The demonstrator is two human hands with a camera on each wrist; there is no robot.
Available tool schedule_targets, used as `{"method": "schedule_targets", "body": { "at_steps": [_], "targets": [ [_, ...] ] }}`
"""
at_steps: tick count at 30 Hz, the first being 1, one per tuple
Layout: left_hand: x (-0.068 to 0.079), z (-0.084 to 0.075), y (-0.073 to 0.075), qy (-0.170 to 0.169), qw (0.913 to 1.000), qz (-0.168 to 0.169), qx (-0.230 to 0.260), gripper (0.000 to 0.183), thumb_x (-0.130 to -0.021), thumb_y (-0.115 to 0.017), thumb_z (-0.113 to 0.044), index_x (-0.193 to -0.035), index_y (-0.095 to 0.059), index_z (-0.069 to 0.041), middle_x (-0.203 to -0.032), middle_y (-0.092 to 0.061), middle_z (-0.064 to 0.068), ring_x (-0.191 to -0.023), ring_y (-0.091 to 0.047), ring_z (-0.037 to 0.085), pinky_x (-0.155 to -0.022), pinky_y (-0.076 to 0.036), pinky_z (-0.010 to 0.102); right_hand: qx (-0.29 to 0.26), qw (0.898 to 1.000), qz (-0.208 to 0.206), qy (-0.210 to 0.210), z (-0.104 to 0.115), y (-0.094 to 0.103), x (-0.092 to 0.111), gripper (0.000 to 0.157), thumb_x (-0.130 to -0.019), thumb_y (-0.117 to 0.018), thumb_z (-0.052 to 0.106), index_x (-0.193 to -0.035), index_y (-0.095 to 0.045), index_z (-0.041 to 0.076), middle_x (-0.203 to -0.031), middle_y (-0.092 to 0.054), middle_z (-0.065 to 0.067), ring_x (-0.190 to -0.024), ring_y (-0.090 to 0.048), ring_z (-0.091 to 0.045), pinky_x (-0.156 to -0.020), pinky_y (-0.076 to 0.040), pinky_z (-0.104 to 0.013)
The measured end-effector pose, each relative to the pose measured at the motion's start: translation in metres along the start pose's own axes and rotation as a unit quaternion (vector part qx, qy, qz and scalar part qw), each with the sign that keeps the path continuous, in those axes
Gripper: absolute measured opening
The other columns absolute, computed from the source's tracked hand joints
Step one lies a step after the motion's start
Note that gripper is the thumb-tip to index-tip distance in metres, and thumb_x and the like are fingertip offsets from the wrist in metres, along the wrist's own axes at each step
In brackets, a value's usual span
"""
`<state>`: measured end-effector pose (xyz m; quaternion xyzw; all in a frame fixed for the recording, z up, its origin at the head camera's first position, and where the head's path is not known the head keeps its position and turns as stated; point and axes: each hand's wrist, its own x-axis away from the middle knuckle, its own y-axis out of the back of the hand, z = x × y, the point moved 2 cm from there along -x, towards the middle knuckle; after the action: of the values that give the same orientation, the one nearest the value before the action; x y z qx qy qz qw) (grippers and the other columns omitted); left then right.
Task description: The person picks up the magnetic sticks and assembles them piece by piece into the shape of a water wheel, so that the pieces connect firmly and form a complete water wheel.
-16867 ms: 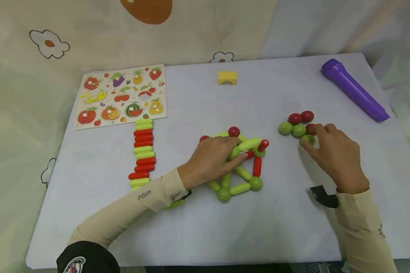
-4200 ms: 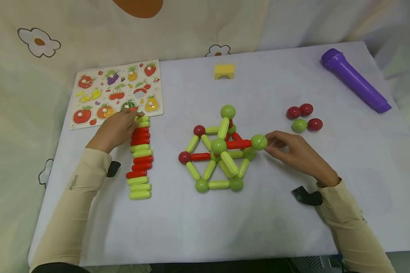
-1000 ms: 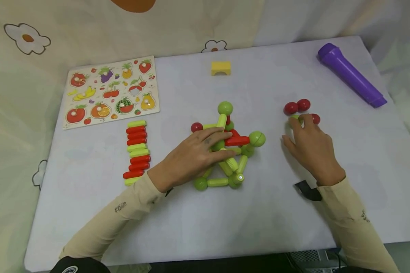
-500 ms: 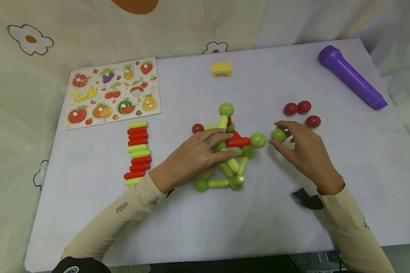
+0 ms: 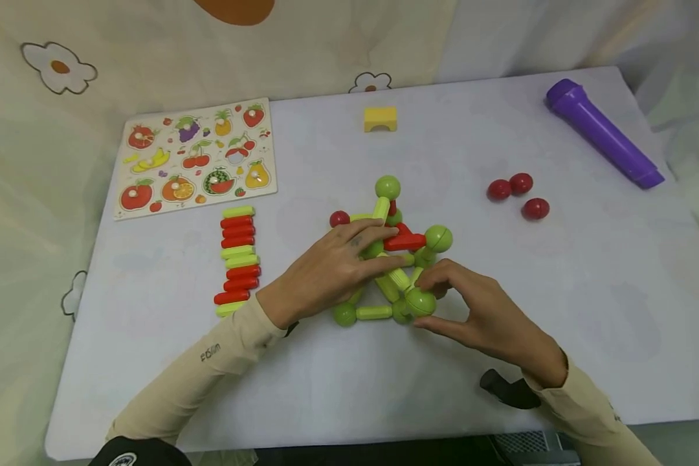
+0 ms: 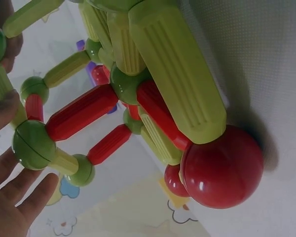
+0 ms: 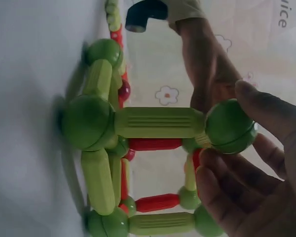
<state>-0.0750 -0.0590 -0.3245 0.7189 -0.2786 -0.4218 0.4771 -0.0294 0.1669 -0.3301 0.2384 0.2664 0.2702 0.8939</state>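
A frame of green and red magnetic rods (image 5: 404, 242) joined by balls stands mid-table. My left hand (image 5: 326, 268) reaches over it; in the left wrist view thumb and fingers hold an upper green ball (image 6: 34, 145) from opposite sides. At the frame's near right corner my right hand (image 5: 483, 310) pinches a green ball (image 5: 421, 302) between thumb and fingers. The right wrist view shows that ball (image 7: 230, 126) at the end of an upright green rod (image 7: 158, 122), whose base meets a lower ball (image 7: 89, 122). My left hand hides part of the frame.
Left of the frame lies a row of red and green rods (image 5: 239, 262), partly behind my left sleeve. A fruit puzzle board (image 5: 195, 158) is at back left. Farther back sit a yellow block (image 5: 380, 119), three red balls (image 5: 536, 208) and a purple tube (image 5: 602, 133).
My right hand has taken the green ball from beside the red ones and brought it left to the upright rod. The left hand left the rod row for the frame, which has grown taller.
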Motion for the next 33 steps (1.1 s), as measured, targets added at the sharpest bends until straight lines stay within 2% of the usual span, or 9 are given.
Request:
{"method": "schedule_targets", "body": {
  "at_steps": [8, 13, 16, 18, 21, 24, 27, 30, 33],
  "targets": [
    [0.001, -0.001, -0.001, -0.004, 1.0000, -0.001, -0.003, 0.038, -0.088, -0.069, -0.014, -0.124, -0.064, -0.023, -0.134, -0.053, 0.010, -0.130, -0.043, 0.029, -0.103, -0.041, 0.040, 0.017, 1.000, 0.001, -0.021, -0.009, -0.009, 0.000, 0.052, -0.084, -0.063, 0.053, -0.107, -0.053, 0.007, -0.105, -0.062, 0.004, -0.090, -0.056, -0.004, -0.076, -0.048, -0.019],
    [0.004, 0.004, 0.008, 0.000, 0.9994, -0.022, 0.026, 0.036, -0.088, -0.069, -0.016, -0.124, -0.064, -0.019, -0.134, -0.054, 0.012, -0.129, -0.045, 0.028, -0.104, -0.040, 0.042, 0.014, 0.999, 0.013, -0.037, -0.013, -0.007, 0.004, 0.050, -0.077, -0.081, 0.031, -0.111, -0.052, 0.008, -0.105, -0.061, 0.006, -0.089, -0.055, -0.005, -0.076, -0.048, -0.021],
    [0.015, 0.020, 0.026, 0.047, 0.9980, -0.036, 0.023, 0.035, -0.088, -0.069, -0.020, -0.123, -0.064, -0.015, -0.129, -0.058, 0.012, -0.123, -0.051, 0.027, -0.102, -0.042, 0.044, 0.016, 0.999, 0.010, -0.048, -0.016, -0.004, 0.008, 0.051, -0.070, -0.085, 0.007, -0.111, -0.054, 0.009, -0.104, -0.061, 0.006, -0.088, -0.057, -0.006, -0.076, -0.049, -0.021],
    [0.027, 0.041, 0.041, 0.115, 0.9928, -0.033, 0.007, 0.034, -0.089, -0.069, -0.021, -0.121, -0.065, -0.012, -0.123, -0.061, 0.011, -0.115, -0.056, 0.028, -0.096, -0.046, 0.044, 0.017, 0.998, 0.004, -0.053, -0.018, -0.002, 0.011, 0.050, -0.069, -0.082, -0.002, -0.109, -0.056, 0.011, -0.102, -0.062, 0.006, -0.088, -0.059, -0.008, -0.076, -0.050, -0.021],
    [0.051, 0.083, 0.058, 0.257, 0.9662, 0.018, -0.007, 0.034, -0.093, -0.064, -0.022, -0.124, -0.061, -0.010, -0.118, -0.062, 0.013, -0.104, -0.058, 0.031, -0.089, -0.048, 0.049, 0.021, 0.998, -0.008, -0.055, -0.023, 0.001, 0.015, 0.043, -0.070, -0.078, -0.007, -0.103, -0.059, 0.014, -0.096, -0.062, 0.007, -0.086, -0.059, -0.008, -0.076, -0.050, -0.020],
    [0.078, 0.125, 0.060, 0.386, 0.9174, 0.098, 0.005, 0.035, -0.096, -0.059, -0.023, -0.127, -0.058, -0.007, -0.123, -0.058, 0.019, -0.104, -0.056, 0.036, -0.086, -0.047, 0.053, 0.022, 0.998, -0.015, -0.059, -0.028, 0.002, 0.019, 0.039, -0.072, -0.077, -0.009, -0.097, -0.060, 0.017, -0.091, -0.061, 0.011, -0.085, -0.059, -0.005, -0.076, -0.050, -0.020],
    [0.099, 0.150, 0.052, 0.455, 0.8746, 0.164, 0.025, 0.039, -0.095, -0.059, -0.027, -0.128, -0.057, -0.005, -0.124, -0.056, 0.023, -0.103, -0.054, 0.038, -0.083, -0.047, 0.054, 0.026, 0.997, -0.012, -0.071, -0.034, 0.002, 0.021, 0.035, -0.075, -0.076, -0.007, -0.095, -0.061, 0.018, -0.090, -0.060, 0.015, -0.084, -0.058, -0.002, -0.075, -0.050, -0.020],
    [0.106, 0.160, 0.041, 0.470, 0.8606, 0.194, 0.022, 0.042, -0.093, -0.061, -0.033, -0.123, -0.060, -0.004, -0.116, -0.059, 0.022, -0.091, -0.055, 0.034, -0.074, -0.048, 0.049, 0.035, 0.996, -0.012, -0.086, -0.039, 0.001, 0.024, 0.033, -0.077, -0.075, -0.005, -0.095, -0.062, 0.018, -0.090, -0.061, 0.014, -0.083, -0.059, -0.002, -0.074, -0.050, -0.020],
    [0.104, 0.163, 0.034, 0.461, 0.8675, 0.187, 0.010, 0.039, -0.091, -0.063, -0.033, -0.115, -0.063, -0.003, -0.111, -0.061, 0.021, -0.085, -0.053, 0.032, -0.070, -0.048, 0.045, 0.043, 0.994, -0.020, -0.103, -0.043, 0.002, 0.025, 0.030, -0.077, -0.074, -0.006, -0.096, -0.063, 0.015, -0.090, -0.063, 0.012, -0.082, -0.059, -0.004, -0.075, -0.050, -0.019]
  ]
}}
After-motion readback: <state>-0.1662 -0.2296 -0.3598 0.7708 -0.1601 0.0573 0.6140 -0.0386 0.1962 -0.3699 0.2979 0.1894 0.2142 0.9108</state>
